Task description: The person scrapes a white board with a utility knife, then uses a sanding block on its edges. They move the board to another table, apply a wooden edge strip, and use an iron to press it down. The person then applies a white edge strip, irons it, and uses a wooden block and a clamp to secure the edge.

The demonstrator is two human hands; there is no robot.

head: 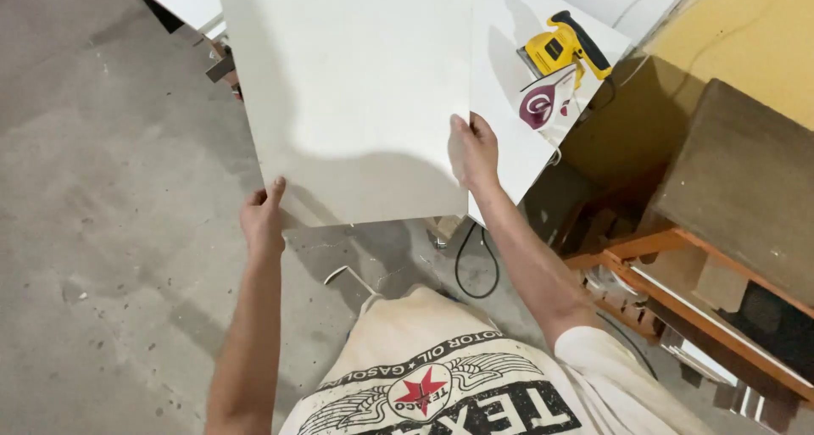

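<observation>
So I've got this big white panel [356,96] up in both hands, held out in front of me over the concrete floor [102,231]. My left hand [263,219] is pinching the near left corner, thumb on top and fingers curled under. My right hand [475,151] is closed on the near right corner, fingers wrapped over the edge.

Handling-wise, I'd guess it's some kind of laminated board: stiff, not flexing at all from what I can see, and probably not too heavy since two corner grips carry it. The face looks smooth and a bit slick, so I'd say the edges are the place to hold, not the flat. Corners look like the bit that would chip if it knocks something.

Looks: plain off-white, matte, clean straight edges, no holes or marks I can make out, with my shadow across the lower part.

Just past its right edge there's a second white board lying as a surface [509,130], with a yellow power tool [564,49] near its far right corner and a white-and-maroon wrapper [543,104] just beside that. A wooden rack [678,257] sits off to my right.
</observation>
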